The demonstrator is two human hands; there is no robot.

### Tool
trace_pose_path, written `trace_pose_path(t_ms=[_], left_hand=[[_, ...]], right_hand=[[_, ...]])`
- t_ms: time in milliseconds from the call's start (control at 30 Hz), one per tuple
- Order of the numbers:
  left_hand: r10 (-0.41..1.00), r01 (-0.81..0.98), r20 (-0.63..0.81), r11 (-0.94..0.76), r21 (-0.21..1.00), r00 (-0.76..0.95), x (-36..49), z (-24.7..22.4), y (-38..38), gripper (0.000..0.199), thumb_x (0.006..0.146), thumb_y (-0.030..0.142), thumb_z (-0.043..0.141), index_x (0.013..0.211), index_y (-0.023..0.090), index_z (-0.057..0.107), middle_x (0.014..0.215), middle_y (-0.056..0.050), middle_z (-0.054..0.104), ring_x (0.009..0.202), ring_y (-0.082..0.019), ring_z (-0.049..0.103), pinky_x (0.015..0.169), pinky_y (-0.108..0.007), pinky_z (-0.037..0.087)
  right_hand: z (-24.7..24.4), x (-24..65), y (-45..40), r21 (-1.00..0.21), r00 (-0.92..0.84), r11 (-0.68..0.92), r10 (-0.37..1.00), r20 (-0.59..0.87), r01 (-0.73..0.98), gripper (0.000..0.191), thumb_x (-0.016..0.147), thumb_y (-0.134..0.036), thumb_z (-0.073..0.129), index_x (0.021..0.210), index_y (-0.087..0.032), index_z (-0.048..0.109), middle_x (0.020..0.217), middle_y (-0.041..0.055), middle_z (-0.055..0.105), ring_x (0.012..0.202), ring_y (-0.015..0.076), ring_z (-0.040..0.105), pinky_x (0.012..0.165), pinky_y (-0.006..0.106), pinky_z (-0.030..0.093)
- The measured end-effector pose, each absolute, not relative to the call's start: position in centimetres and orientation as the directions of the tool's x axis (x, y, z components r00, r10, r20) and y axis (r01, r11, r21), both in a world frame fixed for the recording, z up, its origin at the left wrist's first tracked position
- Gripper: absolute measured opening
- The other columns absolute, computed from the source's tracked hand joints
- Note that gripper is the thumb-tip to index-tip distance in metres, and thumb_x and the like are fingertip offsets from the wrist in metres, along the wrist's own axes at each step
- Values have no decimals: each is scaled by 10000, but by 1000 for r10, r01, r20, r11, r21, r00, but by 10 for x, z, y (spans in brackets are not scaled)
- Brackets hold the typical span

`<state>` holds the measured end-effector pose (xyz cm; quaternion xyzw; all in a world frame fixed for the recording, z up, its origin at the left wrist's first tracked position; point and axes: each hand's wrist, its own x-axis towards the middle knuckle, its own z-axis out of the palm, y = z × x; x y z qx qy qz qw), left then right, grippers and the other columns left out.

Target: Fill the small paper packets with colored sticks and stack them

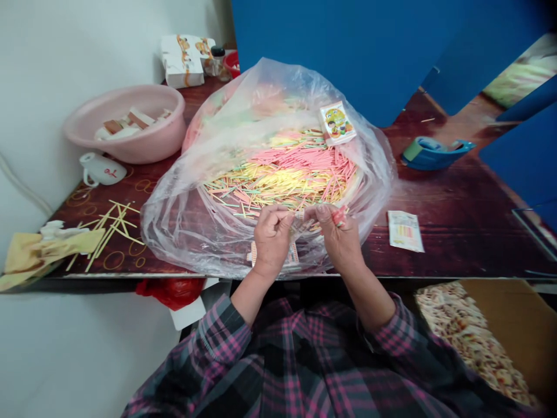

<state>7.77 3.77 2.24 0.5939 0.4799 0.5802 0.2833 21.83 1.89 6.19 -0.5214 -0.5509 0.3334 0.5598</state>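
My left hand [272, 241] and my right hand [343, 241] are close together at the near side of a large clear plastic bag [174, 223]. Fingers of both hands pinch a small clear plastic packet [299, 225] with red print, stretched between them. A red-printed part shows past my right fingers. Just beyond the hands, a heap of thin pink, yellow and green sticks [287, 174] fills the open bag. Partly hidden under my left hand lies a printed packet [293, 254]. A small illustrated box [337, 123] rests on the bag's right side.
At the left stand a pink basin [130, 152], a white mug [104, 169] on its side, loose yellow sticks [115, 220] and a yellow cloth [26, 255]. To the right are a flat packet [405, 231] and a blue tape dispenser [435, 155]. Blue panels [331, 40] rise behind.
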Motion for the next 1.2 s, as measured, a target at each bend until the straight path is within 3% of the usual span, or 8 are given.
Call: trace_pose_path(t_ms=[167, 267, 533, 700, 900, 1067, 1133, 1200], left_hand=[[874, 310, 470, -416, 855, -125, 76, 17, 41, 125, 916, 251, 656, 808, 211, 703, 978, -41, 679, 975, -183, 638, 907, -335, 499], [852, 356, 516, -456, 816, -91, 77, 16, 41, 131, 930, 259, 650, 816, 213, 697, 990, -41, 680, 980, -179, 641, 908, -336, 502], [841, 376, 539, -510, 774, 31, 74, 15, 42, 162, 970, 273, 602, 900, 213, 735, 1020, -56, 690, 999, -181, 654, 901, -326, 515], [828, 400, 547, -545, 737, 121, 69, 13, 42, 173, 944, 330, 654, 1058, 220, 724, 1081, -74, 714, 1030, -198, 667, 925, -346, 525], [818, 477, 574, -522, 707, 45, 67, 15, 41, 95, 957, 258, 628, 894, 219, 688, 947, -33, 718, 923, -169, 666, 840, -309, 521], [798, 508, 593, -557, 658, 106, 67, 16, 43, 165, 985, 265, 577, 842, 211, 641, 878, -30, 674, 873, -167, 635, 785, -286, 500], [796, 501, 592, -567, 654, 127, 67, 16, 42, 185, 995, 280, 555, 839, 209, 626, 871, -35, 664, 859, -170, 623, 780, -288, 492], [803, 485, 580, -565, 667, 139, 68, 17, 42, 198, 1002, 292, 537, 842, 210, 620, 875, -40, 662, 863, -177, 614, 797, -299, 486]], right_hand=[[54, 224, 20, -933, 223, 232, 929, 296, 274, 462, 954, -604, 528, 794, -214, 716, 827, 49, 735, 835, 202, 662, 826, 351, 512], [48, 227, 21, -950, 173, 191, 956, 238, 249, 469, 928, -628, 547, 765, -211, 685, 803, 50, 714, 818, 204, 652, 816, 355, 510], [49, 228, 23, -843, -103, 246, 969, 224, 479, 529, 961, -620, 462, 606, -228, 479, 602, -14, 462, 625, 153, 445, 711, 319, 434], [50, 229, 23, -865, -75, 206, 978, 194, 458, 508, 961, -611, 469, 636, -226, 533, 648, 7, 534, 710, 180, 530, 743, 321, 457], [52, 226, 22, -886, -98, 170, 985, 142, 432, 510, 953, -623, 458, 645, -222, 524, 659, 2, 527, 682, 169, 516, 662, 296, 414], [57, 226, 24, -761, -145, 237, 972, 187, 605, 452, 956, -506, 439, 605, -234, 357, 583, -23, 392, 579, 135, 349, 593, 299, 303], [59, 227, 25, -715, -168, 280, 960, 226, 640, 433, 945, -472, 451, 596, -232, 359, 578, -17, 413, 589, 140, 362, 608, 306, 313], [59, 229, 25, -746, -153, 267, 964, 219, 611, 440, 936, -487, 481, 588, -229, 401, 579, -10, 455, 594, 143, 403, 617, 307, 338]])
